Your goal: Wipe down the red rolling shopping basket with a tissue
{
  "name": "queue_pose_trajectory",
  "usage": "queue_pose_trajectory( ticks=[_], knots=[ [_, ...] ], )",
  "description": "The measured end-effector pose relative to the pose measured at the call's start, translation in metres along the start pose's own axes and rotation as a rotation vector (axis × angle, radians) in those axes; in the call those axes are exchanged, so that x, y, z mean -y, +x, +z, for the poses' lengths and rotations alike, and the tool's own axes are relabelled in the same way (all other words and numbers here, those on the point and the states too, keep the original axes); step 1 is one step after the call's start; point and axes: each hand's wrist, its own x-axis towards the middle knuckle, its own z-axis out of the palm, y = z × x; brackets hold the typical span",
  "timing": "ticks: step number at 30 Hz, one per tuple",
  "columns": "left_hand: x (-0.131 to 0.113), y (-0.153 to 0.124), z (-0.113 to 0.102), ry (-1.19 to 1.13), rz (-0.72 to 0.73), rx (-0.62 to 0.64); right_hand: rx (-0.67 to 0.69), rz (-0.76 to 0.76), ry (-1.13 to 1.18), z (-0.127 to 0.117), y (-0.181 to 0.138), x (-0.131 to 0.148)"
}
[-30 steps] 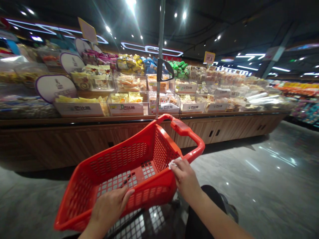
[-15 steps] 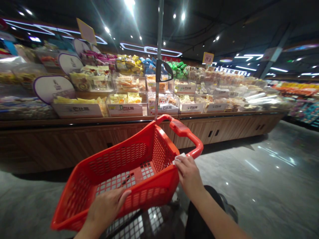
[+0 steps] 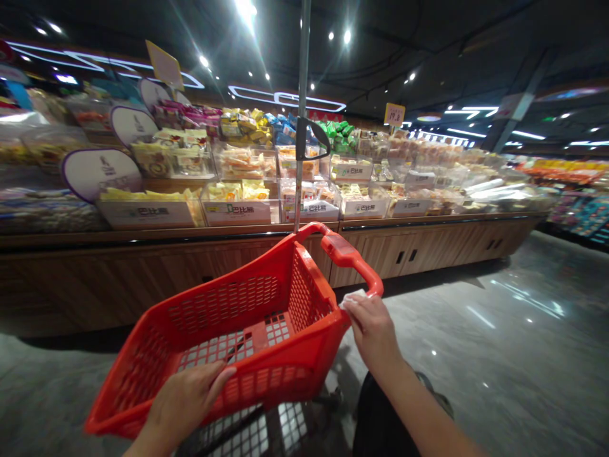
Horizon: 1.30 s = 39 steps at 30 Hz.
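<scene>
A red plastic shopping basket [image 3: 238,304] tilts in front of me, empty inside. My left hand [image 3: 183,400] grips its near rim, fingers curled over the edge. My right hand [image 3: 373,330] is closed on a small white cloth or wipe [image 3: 354,296] and presses it against the basket's right corner, just below the red handle [image 3: 352,257].
A long wooden display counter [image 3: 404,247] holds clear bins of packaged snacks [image 3: 247,162] with labels. A metal pole [image 3: 301,114] with a black bracket rises behind the basket. Glossy grey floor [image 3: 499,355] spreads to the right. A dark wire rack [image 3: 266,431] sits under the basket.
My right hand with the white cloth has slid up and right along the basket's rim toward the handle. The basket and left hand have shifted slightly left and down.
</scene>
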Motion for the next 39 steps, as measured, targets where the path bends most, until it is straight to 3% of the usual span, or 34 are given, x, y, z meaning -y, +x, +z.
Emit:
queue_pose_trajectory(
  ticks=[4, 8, 11, 14, 17, 20, 24, 31, 35, 39],
  knots=[
    [0.008, -0.001, -0.001, -0.008, 0.017, -0.014, 0.049, -0.04, 0.024, -0.002, -0.004, 0.002],
    [0.01, -0.002, -0.003, -0.044, 0.026, -0.053, -0.026, 0.085, -0.012, -0.019, 0.008, -0.029],
    [0.012, -0.002, -0.006, -0.06, 0.034, -0.045, -0.079, 0.158, 0.101, -0.025, 0.015, -0.046],
    [0.014, -0.001, -0.008, -0.067, 0.015, -0.044, -0.095, 0.188, 0.268, -0.024, 0.017, -0.045],
    [0.008, 0.003, -0.008, -0.087, -0.022, -0.124, -0.101, 0.189, 0.352, -0.022, 0.015, -0.037],
    [-0.013, 0.015, -0.005, -0.116, -0.026, -0.218, -0.102, 0.185, 0.382, -0.022, 0.014, -0.028],
    [-0.065, 0.039, -0.006, -0.169, 0.054, -0.323, -0.08, 0.177, 0.388, -0.023, 0.013, -0.019],
    [-0.153, 0.08, -0.029, -0.285, 0.192, -0.494, -0.059, 0.156, 0.431, -0.02, 0.008, -0.003],
    [-0.173, 0.091, -0.029, -0.309, 0.201, -0.484, 0.017, 0.094, 0.459, -0.028, 0.0, 0.01],
    [-0.171, 0.088, -0.025, -0.308, 0.167, -0.49, 0.163, -0.008, 0.501, -0.037, 0.002, 0.015]
  ],
)
